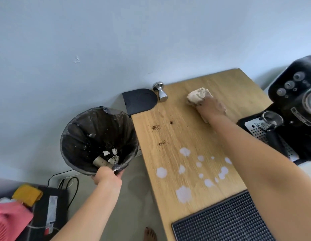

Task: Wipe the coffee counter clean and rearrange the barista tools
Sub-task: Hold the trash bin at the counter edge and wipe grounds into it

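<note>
The right hand [211, 108] presses a crumpled beige cloth [199, 96] flat on the far part of the wooden counter [241, 87], its grip closed over the wad, with the espresso machine [294, 105] just to its right. The dirt lies nearer the person and to the left of that grip: three small patches of coffee grounds [155, 127] close to the counter's left edge, then a scatter of white milk spills [183, 193] nearer still, short of the black bar mat [226, 221]. The left hand [106, 175] clamps the near rim of a bin [99, 141] held tilted beside that same edge, below the grounds' level; inside its black liner lie a cardboard tube and crumpled paper scraps. A sweep leftward would probably carry grounds into it. The steel tamper [160, 92] stands beside the black tamping mat [140, 100] at the far left corner.
</note>
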`<state>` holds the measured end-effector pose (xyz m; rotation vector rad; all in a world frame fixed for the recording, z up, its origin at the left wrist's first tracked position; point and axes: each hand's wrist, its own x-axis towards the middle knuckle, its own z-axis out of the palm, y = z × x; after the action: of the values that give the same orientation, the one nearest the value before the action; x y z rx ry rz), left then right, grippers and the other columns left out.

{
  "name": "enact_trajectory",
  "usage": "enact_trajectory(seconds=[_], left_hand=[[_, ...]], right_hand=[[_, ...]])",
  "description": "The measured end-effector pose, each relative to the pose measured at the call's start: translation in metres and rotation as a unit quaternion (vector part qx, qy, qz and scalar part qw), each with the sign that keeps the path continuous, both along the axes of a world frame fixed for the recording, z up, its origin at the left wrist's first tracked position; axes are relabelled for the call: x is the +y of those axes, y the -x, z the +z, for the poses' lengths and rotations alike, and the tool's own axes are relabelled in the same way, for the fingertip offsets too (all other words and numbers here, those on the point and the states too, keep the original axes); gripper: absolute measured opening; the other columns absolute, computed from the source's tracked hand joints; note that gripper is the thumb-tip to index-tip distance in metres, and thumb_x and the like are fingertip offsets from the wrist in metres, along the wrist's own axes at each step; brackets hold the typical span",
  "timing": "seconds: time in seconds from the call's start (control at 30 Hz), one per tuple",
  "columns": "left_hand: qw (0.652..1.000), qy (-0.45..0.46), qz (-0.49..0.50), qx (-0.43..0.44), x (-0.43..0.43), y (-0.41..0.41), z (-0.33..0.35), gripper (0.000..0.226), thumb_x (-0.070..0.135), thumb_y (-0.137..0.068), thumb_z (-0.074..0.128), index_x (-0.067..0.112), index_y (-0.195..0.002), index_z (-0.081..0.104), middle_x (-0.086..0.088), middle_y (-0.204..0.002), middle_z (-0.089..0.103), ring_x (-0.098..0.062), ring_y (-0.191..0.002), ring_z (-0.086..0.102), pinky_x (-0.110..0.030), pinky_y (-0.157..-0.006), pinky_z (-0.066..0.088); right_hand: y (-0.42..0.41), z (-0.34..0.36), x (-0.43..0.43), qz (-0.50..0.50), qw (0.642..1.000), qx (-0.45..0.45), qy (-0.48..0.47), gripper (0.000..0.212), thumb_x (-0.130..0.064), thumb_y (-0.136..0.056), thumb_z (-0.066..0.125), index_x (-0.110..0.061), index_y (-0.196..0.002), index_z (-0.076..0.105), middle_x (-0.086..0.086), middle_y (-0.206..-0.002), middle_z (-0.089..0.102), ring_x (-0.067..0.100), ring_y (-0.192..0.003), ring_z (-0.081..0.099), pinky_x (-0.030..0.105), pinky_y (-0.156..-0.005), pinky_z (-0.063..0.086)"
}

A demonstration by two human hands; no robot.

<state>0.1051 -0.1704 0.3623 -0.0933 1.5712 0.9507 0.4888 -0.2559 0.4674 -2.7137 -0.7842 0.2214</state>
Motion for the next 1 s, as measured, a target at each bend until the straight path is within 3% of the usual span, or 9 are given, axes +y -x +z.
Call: enact_trajectory(seconds=[0.13, 0.2, 0.27, 0.43, 0.63, 0.77, 0.83, 0.9, 1.0], left_hand=[[1.000, -0.009, -0.014, -0.001, -0.009, 0.011, 0.004, 0.061, 0.004, -0.087, 0.041, 0.027, -0.144, 0.039, -0.015, -0.139, 0.052, -0.043, -0.113, 0.056, -0.049, -0.056, 0.060], [1.000, -0.009, -0.026, 0.000, -0.014, 0.017, 0.005, 0.064, 0.003, -0.085, 0.041, 0.029, -0.143, 0.040, -0.014, -0.139, 0.052, -0.043, -0.112, 0.057, -0.048, -0.056, 0.059], [0.999, -0.014, -0.031, -0.004, -0.018, 0.024, 0.007, 0.066, 0.001, -0.084, 0.038, 0.031, -0.143, 0.041, -0.014, -0.140, 0.052, -0.043, -0.111, 0.058, -0.048, -0.055, 0.059], [0.999, -0.017, -0.043, -0.005, -0.031, 0.028, 0.014, 0.071, -0.003, -0.087, 0.036, 0.038, -0.145, 0.036, -0.013, -0.144, 0.049, -0.045, -0.114, 0.055, -0.059, -0.078, 0.056], [0.999, -0.006, -0.046, -0.016, -0.039, 0.032, 0.026, 0.069, -0.003, -0.087, 0.035, 0.035, -0.145, 0.037, -0.013, -0.143, 0.048, -0.043, -0.116, 0.055, -0.048, -0.069, 0.055], [0.999, 0.003, -0.049, -0.008, -0.044, 0.036, 0.031, 0.058, 0.007, -0.088, 0.036, 0.028, -0.141, 0.041, -0.010, -0.143, 0.049, -0.047, -0.116, 0.055, -0.039, -0.054, 0.055], [0.999, 0.009, -0.044, -0.025, -0.044, 0.037, 0.035, 0.054, 0.012, -0.094, 0.036, 0.027, -0.146, 0.038, -0.006, -0.145, 0.048, -0.044, -0.122, 0.053, -0.044, -0.067, 0.055], [0.998, 0.013, -0.043, -0.038, -0.043, 0.038, 0.043, 0.050, 0.017, -0.099, 0.034, 0.025, -0.149, 0.035, -0.006, -0.149, 0.046, -0.039, -0.129, 0.049, -0.050, -0.081, 0.054], [0.999, 0.008, -0.040, -0.029, -0.045, 0.040, 0.053, 0.054, 0.011, -0.099, 0.034, 0.031, -0.149, 0.032, -0.010, -0.150, 0.042, -0.042, -0.127, 0.049, -0.063, -0.091, 0.049]], right_hand=[[0.017, -0.009, -0.016, -0.005, 0.997, -0.043, 0.056, 0.047, -0.038, -0.093, 0.041, -0.022, -0.134, 0.057, 0.011, -0.141, 0.045, 0.035, -0.131, 0.037, 0.049, -0.108, 0.025], [0.028, -0.013, -0.017, -0.004, 1.000, 0.019, 0.015, 0.053, -0.034, -0.096, 0.038, -0.022, -0.148, 0.040, 0.008, -0.162, 0.021, 0.033, -0.148, 0.016, 0.049, -0.119, 0.009], [0.041, -0.015, -0.014, 0.021, 0.999, 0.041, -0.007, 0.055, -0.032, -0.099, 0.036, -0.027, -0.153, 0.030, 0.003, -0.166, 0.013, 0.028, -0.152, 0.004, 0.049, -0.122, 0.002], [0.101, -0.012, 0.011, 0.016, 0.994, 0.093, -0.046, 0.053, -0.028, -0.103, 0.032, -0.022, -0.155, 0.025, -0.001, -0.165, 0.016, 0.023, -0.153, 0.000, 0.047, -0.123, -0.001], [0.221, -0.021, 0.050, 0.047, 0.983, 0.132, -0.123, 0.052, -0.016, -0.097, 0.042, -0.017, -0.149, 0.039, 0.005, -0.161, 0.028, 0.024, -0.153, 0.006, 0.047, -0.124, 0.000], [0.293, -0.025, 0.066, 0.113, 0.968, 0.160, -0.160, 0.052, -0.011, -0.094, 0.046, -0.013, -0.145, 0.044, 0.011, -0.157, 0.035, 0.022, -0.152, 0.010, 0.037, -0.124, -0.003], [0.316, -0.018, 0.070, 0.124, 0.950, 0.213, -0.192, 0.048, -0.009, -0.096, 0.046, -0.013, -0.143, 0.047, 0.012, -0.155, 0.039, 0.024, -0.150, 0.017, 0.035, -0.123, 0.001], [0.324, -0.006, 0.071, 0.097, 0.928, 0.279, -0.228, 0.042, -0.009, -0.098, 0.043, -0.010, -0.140, 0.049, 0.013, -0.139, 0.054, 0.029, -0.140, 0.037, 0.041, -0.119, 0.024], [0.309, 0.025, 0.069, -0.010, 0.884, 0.351, -0.308, 0.032, -0.014, -0.101, 0.041, -0.009, -0.129, 0.055, 0.004, -0.096, 0.062, 0.022, -0.092, 0.057, 0.037, -0.082, 0.049]])
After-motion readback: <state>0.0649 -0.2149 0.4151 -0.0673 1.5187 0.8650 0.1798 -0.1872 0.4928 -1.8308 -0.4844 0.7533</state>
